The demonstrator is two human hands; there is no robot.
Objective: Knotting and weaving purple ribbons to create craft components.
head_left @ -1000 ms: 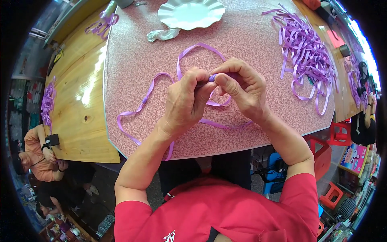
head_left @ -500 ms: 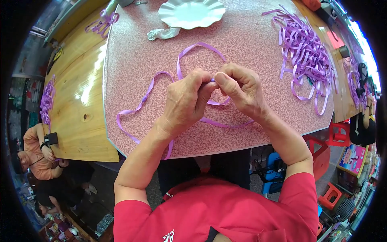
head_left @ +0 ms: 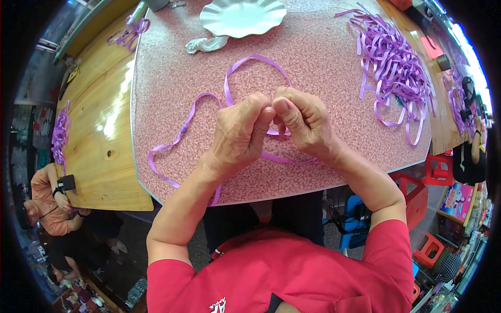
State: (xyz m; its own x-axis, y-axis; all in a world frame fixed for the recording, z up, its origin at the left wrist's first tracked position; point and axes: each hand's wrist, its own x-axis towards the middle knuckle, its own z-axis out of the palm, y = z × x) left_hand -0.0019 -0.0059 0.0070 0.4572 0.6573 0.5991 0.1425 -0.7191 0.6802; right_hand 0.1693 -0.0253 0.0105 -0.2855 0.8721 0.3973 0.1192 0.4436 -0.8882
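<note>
Over the pink speckled table (head_left: 172,78), my left hand (head_left: 239,128) and my right hand (head_left: 307,119) meet with their fingertips touching. Both are closed in pinches on a purple ribbon (head_left: 255,58). The bit between the fingertips is hidden by the thumbs and fingers. The ribbon arches beyond my hands, and another stretch shows beneath them. To the left a length of it with a small knot (head_left: 183,128) curves over the tabletop and hangs past the near edge beside my left forearm.
A heap of purple ribbons (head_left: 394,68) lies at the right. A white scalloped plate (head_left: 242,18) and crumpled clear plastic (head_left: 206,45) are at the far side. More ribbons (head_left: 129,34) lie on the wooden table (head_left: 104,156) at left, where a co-worker (head_left: 52,201) sits. Red stools (head_left: 430,249) stand at right.
My fingertips have drawn closer, covering the purple bit that showed between them. My right hand has shifted slightly left. The whole view has shifted a little.
</note>
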